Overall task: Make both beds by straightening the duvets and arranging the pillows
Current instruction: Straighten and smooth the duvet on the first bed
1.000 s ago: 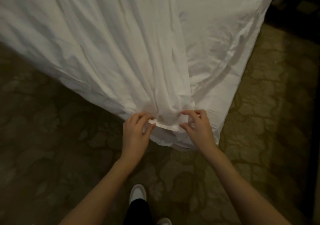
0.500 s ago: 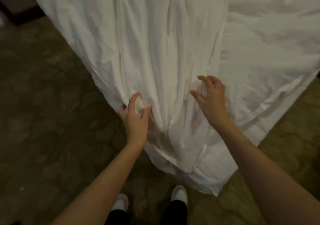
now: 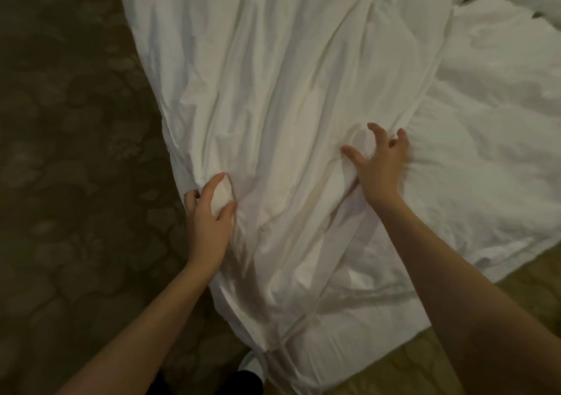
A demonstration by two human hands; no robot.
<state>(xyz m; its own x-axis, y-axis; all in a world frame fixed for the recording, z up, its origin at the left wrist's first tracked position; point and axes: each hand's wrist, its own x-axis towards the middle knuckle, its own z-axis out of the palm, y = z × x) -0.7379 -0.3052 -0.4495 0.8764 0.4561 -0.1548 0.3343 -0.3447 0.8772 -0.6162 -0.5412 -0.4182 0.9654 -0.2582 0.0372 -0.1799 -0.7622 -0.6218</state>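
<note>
A: hands?
B: left hand [image 3: 209,215] pinching a fold of the wrinkled white fabric duvet [image 3: 288,97] near its left edge; right hand [image 3: 381,163] fingers spread, clawed on duvet
A: duvet?
B: hanging over patterned brown carpet [image 3: 66,139]

No text, label, brand, number or sign can be read anywhere: the white duvet [image 3: 303,121] is plain cloth, and the patterned carpet [image 3: 66,151] bears only a leaf-like figure, with no letters on it.
</note>
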